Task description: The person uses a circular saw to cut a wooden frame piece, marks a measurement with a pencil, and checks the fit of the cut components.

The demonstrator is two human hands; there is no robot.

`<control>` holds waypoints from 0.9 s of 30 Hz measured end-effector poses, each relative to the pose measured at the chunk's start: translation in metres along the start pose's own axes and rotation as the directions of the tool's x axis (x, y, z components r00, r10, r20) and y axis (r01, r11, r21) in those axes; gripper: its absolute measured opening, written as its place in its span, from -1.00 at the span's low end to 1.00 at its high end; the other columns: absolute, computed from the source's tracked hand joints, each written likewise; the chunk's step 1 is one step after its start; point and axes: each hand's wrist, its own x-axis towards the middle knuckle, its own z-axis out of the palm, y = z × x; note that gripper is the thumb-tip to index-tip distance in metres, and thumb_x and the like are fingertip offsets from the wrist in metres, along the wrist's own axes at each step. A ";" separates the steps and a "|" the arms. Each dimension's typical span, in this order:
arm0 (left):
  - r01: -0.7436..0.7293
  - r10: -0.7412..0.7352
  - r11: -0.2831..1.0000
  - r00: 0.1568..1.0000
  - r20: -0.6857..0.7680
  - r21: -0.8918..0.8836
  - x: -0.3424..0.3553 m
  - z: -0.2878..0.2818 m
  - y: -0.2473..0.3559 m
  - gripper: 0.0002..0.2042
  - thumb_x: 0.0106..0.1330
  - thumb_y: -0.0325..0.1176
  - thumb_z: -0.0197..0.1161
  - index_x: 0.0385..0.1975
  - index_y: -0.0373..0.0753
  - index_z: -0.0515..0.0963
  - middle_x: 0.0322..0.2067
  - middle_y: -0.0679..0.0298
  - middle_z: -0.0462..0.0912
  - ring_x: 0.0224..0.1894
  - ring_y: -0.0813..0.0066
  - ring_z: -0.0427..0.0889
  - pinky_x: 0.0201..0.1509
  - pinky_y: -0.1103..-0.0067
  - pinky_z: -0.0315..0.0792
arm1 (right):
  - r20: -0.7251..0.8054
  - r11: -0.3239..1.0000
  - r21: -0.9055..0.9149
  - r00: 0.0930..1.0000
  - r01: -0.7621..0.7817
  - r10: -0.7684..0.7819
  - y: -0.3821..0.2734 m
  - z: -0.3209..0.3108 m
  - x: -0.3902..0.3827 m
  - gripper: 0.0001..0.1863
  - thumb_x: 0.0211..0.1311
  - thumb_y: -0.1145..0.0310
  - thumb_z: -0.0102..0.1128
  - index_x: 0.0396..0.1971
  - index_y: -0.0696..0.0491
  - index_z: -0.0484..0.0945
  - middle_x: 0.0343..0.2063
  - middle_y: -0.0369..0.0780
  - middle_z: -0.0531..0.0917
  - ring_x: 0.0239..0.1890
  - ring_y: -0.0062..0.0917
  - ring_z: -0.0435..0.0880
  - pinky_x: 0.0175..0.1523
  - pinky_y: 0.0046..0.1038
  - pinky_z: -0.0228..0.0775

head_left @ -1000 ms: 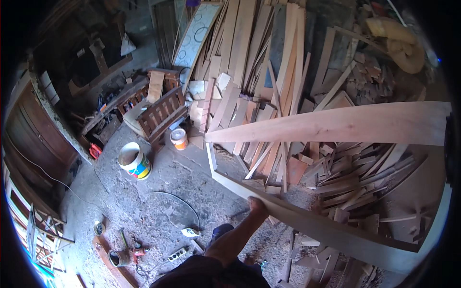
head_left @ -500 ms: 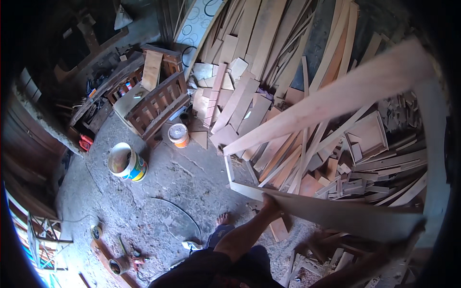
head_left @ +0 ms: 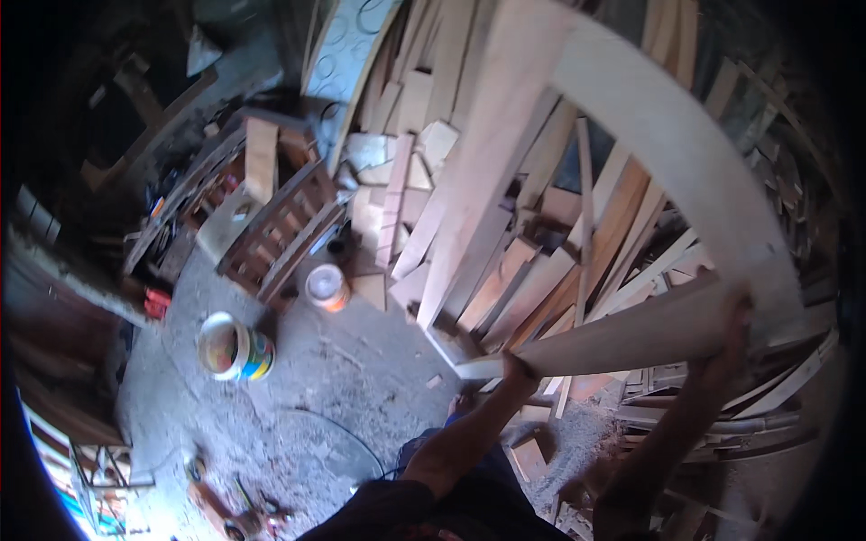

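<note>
A large pale wooden frame (head_left: 622, 329), made of boards joined into a four-sided shape, is held up at a tilt in front of me. My left hand (head_left: 518, 371) is closed round its near board, close to the narrow left end. Further right on that board, by the corner with the wide right board, my right hand (head_left: 735, 338) grips the frame; its fingers are blurred and dark. The long far board rises steeply from the narrow end toward the upper edge of the view. Through the opening I see stacked timber.
Planks and offcuts (head_left: 541, 298) lie piled behind the frame and to its right. A white paint bucket (head_left: 221, 347), a smaller tub (head_left: 327, 288) and a brown slatted wooden piece (head_left: 289, 221) stand to the left. A thin cable (head_left: 338, 424) curves across the dusty floor.
The frame has swung upward and turned left: its far board is steeper and its wide right end has come toward the middle. Both hands hold on, the right one raised. The head view has shifted.
</note>
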 end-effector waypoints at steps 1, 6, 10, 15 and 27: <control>0.027 -0.027 0.999 1.000 -0.013 0.022 0.008 0.001 0.000 -0.16 0.45 0.42 -0.36 0.39 -0.21 0.28 0.34 0.10 0.41 0.42 0.07 0.35 0.53 0.15 0.17 | -0.003 0.988 -0.143 0.998 0.066 -0.067 0.004 0.009 0.010 -0.25 0.26 0.30 0.44 0.37 0.14 0.28 0.19 0.04 0.54 0.12 -0.15 0.65 0.21 -0.11 0.54; 0.114 -0.111 0.991 0.993 -0.040 0.071 0.036 0.026 0.022 -0.12 0.42 0.47 -0.39 0.42 -0.18 0.25 0.34 0.10 0.42 0.40 0.09 0.38 0.50 0.17 0.22 | -0.090 0.849 0.381 0.898 -0.368 0.430 0.029 0.083 0.037 -0.33 0.27 0.35 0.42 0.33 0.15 0.35 0.09 -0.01 0.57 0.10 -0.24 0.62 0.17 -0.13 0.54; 0.247 -0.235 0.942 0.969 -0.081 0.229 0.045 0.031 0.047 -0.17 0.49 0.39 -0.31 0.44 -0.26 0.17 0.29 -0.09 0.43 0.29 -0.02 0.51 0.37 0.10 0.42 | -0.077 0.677 0.629 0.835 -0.384 0.545 0.019 0.125 0.078 -0.27 0.22 0.44 0.43 0.35 0.14 0.29 0.04 -0.09 0.55 0.05 -0.23 0.64 0.06 -0.12 0.60; 0.267 -0.368 0.659 0.930 -0.008 0.703 0.028 0.005 0.138 -0.22 0.41 0.43 -0.12 0.34 -0.12 0.31 0.21 -0.07 0.53 0.10 -0.06 0.65 0.20 0.08 0.55 | -0.089 0.721 0.536 0.820 -0.439 0.566 0.048 0.139 0.112 -0.40 0.25 0.39 0.37 0.28 0.14 0.42 0.08 -0.05 0.58 0.04 -0.24 0.67 0.12 -0.13 0.57; -0.090 0.402 0.771 0.836 -0.373 0.630 -0.124 -0.175 0.530 -0.06 0.36 0.45 -0.03 0.56 0.01 -0.16 0.43 -0.14 0.20 0.36 -0.28 0.34 0.37 -0.15 0.28 | 0.166 0.581 0.606 0.801 -0.542 0.575 0.245 0.187 0.212 -0.39 0.52 0.09 0.10 0.35 0.20 0.34 0.20 -0.13 0.56 0.24 -0.36 0.55 0.35 -0.31 0.35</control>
